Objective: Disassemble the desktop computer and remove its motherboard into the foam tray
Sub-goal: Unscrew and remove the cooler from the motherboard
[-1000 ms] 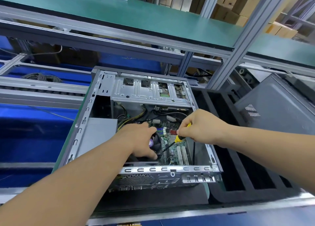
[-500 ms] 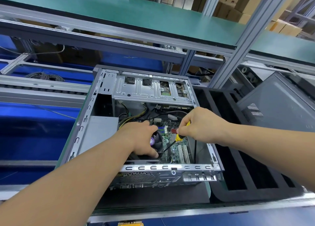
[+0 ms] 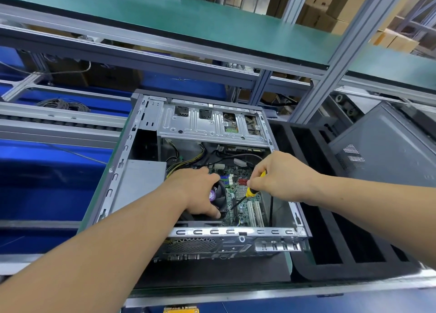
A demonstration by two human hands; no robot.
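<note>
Motherboard (image 3: 245,194) still seated in the case (image 3: 236,232) beside the tray (image 3: 306,260); fan (image 3: 218,192) is gripped by left hand (image 3: 200,192) for steadying, screwdriver (image 3: 250,192) pinched by right hand (image 3: 280,176), likely on 1 screw.

**Bright, even light; wide-angle bend at the edges**

The scene is brightly and evenly lit from overhead, with cool white light. The green shelf (image 3: 188,22) shows a soft sheen, and the drive cage (image 3: 207,124) of the case (image 3: 118,171) gleams pale without hard glare. Inside the case the light falls off: the motherboard (image 3: 238,190) sits in moderate shade, and the foam tray (image 3: 330,230) slots are almost black. Shadows are soft-edged. The centre is sharp; the forearms near the lower corners look smeared and soft. Straight frame posts (image 3: 330,76) lean and bow toward the borders, a fisheye stretch. The boxes (image 3: 389,39) far behind are hazy.
</note>
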